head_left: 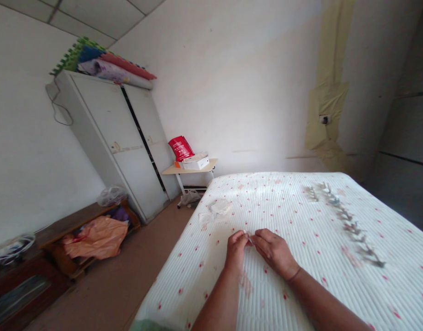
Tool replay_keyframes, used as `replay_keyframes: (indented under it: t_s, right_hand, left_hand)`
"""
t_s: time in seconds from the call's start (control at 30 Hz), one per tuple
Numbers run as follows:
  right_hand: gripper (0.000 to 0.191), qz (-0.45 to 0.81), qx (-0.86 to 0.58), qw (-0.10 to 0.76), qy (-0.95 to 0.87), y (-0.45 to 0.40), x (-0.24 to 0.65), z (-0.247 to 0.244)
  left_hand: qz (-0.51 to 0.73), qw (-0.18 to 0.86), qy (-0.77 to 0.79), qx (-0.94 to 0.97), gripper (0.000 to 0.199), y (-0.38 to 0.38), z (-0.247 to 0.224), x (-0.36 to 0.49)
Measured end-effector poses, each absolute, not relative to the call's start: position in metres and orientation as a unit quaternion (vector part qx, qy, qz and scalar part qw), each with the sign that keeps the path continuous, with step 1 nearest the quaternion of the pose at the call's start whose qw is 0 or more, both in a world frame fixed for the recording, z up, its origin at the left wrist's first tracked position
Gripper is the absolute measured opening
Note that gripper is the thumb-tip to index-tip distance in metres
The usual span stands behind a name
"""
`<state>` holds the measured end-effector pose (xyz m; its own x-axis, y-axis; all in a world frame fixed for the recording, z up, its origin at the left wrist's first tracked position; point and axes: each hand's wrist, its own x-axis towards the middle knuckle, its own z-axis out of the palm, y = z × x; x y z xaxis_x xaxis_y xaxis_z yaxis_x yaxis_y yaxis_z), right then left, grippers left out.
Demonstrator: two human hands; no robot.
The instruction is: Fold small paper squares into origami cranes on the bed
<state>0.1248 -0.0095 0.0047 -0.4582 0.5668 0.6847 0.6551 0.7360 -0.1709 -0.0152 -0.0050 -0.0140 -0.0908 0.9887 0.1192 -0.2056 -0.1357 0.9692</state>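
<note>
While pinching a small pale piece between left hand and right hand, works low over bed; seems partway, with row of small items laid out rightward, crumpled white wrapping leftward; cannot tell amount left.

Quilted cloth, glossy red plastic

The bed wears ribbed, matt quilted cloth; the cabinet looks like smooth painted metal. The red bag is glossy plastic, the orange bag thin, crinkled plastic.

Sm. items R on bed
</note>
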Motion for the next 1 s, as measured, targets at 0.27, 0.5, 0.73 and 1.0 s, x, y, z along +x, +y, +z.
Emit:
replay_keyframes:
  t_s: [0.27,0.5,0.73,1.0]
  right_hand:
    - [0.031,-0.005,-0.363,0.353,-0.862,-0.007,0.128,0.004]
    - [0.026,0.107,-0.347,0.356,-0.861,-0.001,0.136,0.003]
    - [0.019,0.26,-0.372,0.439,-0.775,0.002,0.136,-0.001]
    - [0.021,0.397,-0.387,0.455,-0.697,0.005,0.136,-0.009]
  left_hand:
    - [0.557,0.499,0.438,0.499,0.029,-0.006,-0.013,-0.018]
    - [0.508,0.485,0.448,0.554,0.031,-0.004,-0.017,-0.019]
    - [0.494,0.481,0.443,0.573,0.032,-0.005,-0.012,-0.017]
    - [0.474,0.505,0.415,0.59,0.029,-0.006,-0.013,-0.02]
